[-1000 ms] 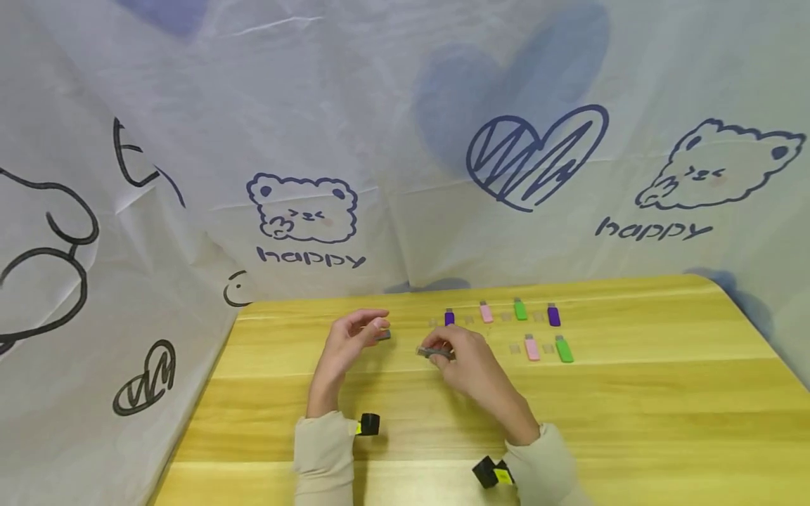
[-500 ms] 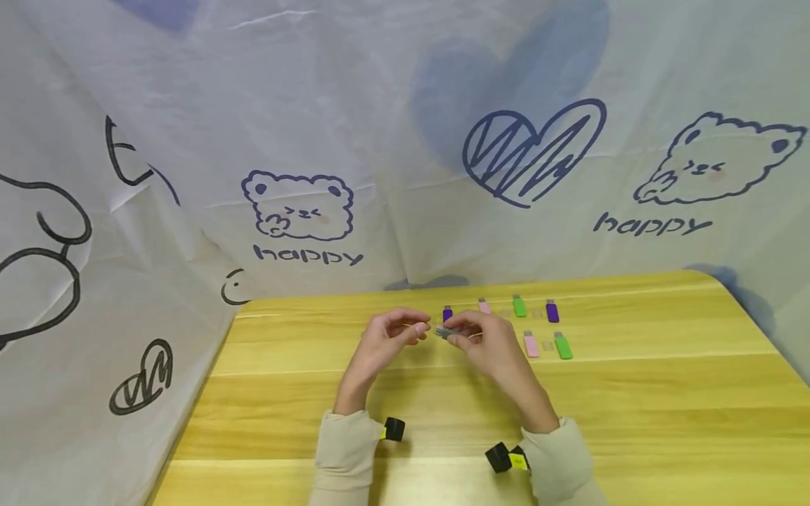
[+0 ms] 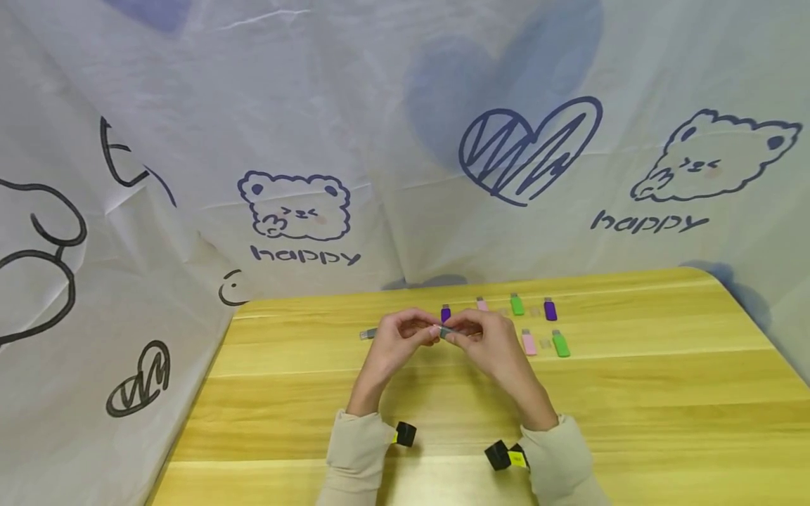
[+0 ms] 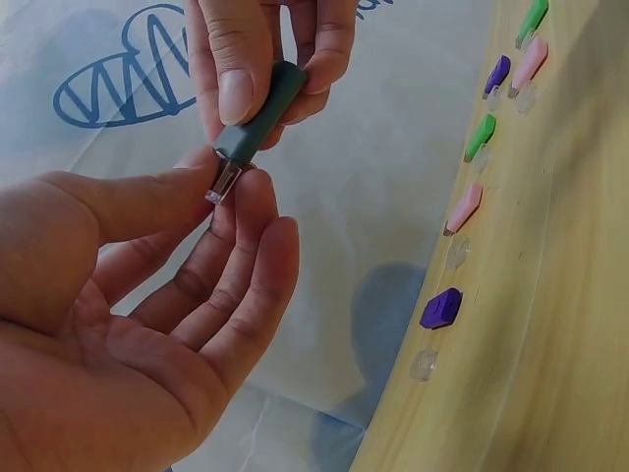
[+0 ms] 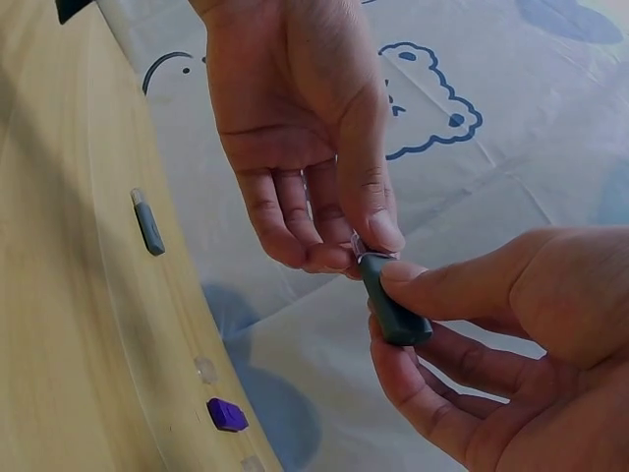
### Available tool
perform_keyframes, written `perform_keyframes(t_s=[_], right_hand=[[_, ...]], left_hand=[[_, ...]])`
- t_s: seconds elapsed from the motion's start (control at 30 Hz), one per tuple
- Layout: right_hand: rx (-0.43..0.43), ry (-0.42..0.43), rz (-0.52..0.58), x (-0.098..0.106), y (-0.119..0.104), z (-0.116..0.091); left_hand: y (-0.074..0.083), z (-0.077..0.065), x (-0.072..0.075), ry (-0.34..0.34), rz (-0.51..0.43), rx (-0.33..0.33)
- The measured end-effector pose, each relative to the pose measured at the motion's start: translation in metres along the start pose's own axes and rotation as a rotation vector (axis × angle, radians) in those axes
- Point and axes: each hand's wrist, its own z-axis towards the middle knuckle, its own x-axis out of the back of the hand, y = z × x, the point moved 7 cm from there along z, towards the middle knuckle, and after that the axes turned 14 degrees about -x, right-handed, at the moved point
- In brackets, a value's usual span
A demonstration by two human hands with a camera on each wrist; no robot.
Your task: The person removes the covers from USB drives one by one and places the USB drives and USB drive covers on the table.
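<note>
My right hand (image 3: 490, 339) pinches a dark grey-green USB flash drive (image 5: 391, 310) by its body, thumb on top. At its metal connector end sits a small clear cap (image 4: 222, 185). My left hand (image 3: 397, 343) pinches that cap between thumb and index finger, its other fingers loosely bent. Both hands meet fingertip to fingertip above the table. A second grey flash drive (image 3: 368, 334) lies on the table just left of my left hand, its connector pointing left. How far the cap covers the connector is partly hidden by the fingers.
Several flash drives lie at the back right of the wooden table (image 3: 633, 393): purple (image 3: 550, 310), pink (image 3: 528, 343) and green (image 3: 560, 344) ones. Small clear caps (image 3: 545, 344) lie between them. A printed white cloth (image 3: 405, 140) hangs behind the table.
My left hand has moved right to meet my right hand and now grips the capped end of the drive. My right hand has risen slightly. The grey drive on the table stays.
</note>
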Motion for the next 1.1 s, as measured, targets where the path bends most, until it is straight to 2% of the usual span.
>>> perform_keyframes(t_s=[0.53,0.83,1.1], right_hand=[[-0.037,-0.035,0.002,-0.0016,0.0032,-0.0010],[-0.058,-0.093,-0.028,-0.0055,0.0037,-0.0010],[-0.072,-0.100,-0.018,-0.0063,0.0041,-0.0001]], left_hand=[[-0.0007,-0.0011,0.0004,0.025,0.016,0.030],[0.0008,-0.0015,0.0014,0.025,0.040,0.018],[-0.0001,-0.0013,0.0024,0.034,0.049,0.021]])
